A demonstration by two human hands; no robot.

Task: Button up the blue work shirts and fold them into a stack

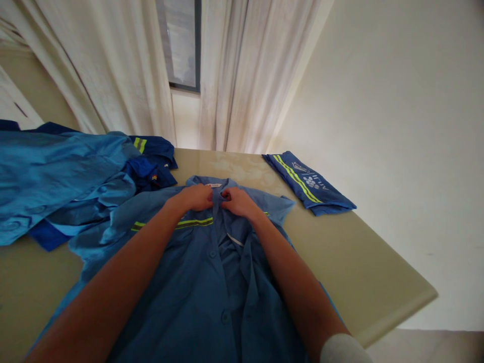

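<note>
A blue short-sleeved work shirt (181, 282) with yellow reflective stripes lies face up before me, its collar toward the far side. Its front hangs partly apart, with buttons showing along one edge. My left hand (198, 197) is closed on the front edge just below the collar. Opposite it, my right hand (237, 201) pinches the other front edge, thumb and finger together. The two hands are a short gap apart. The exact bit of cloth between the fingers is partly hidden.
On the left lies a heap of blue shirts (64, 171), touching the spread shirt's sleeve. A folded dark blue garment (306, 181) rests at the table's far right. The beige table (363, 267) ends at a right edge near a white wall. Curtains (249, 75) hang behind.
</note>
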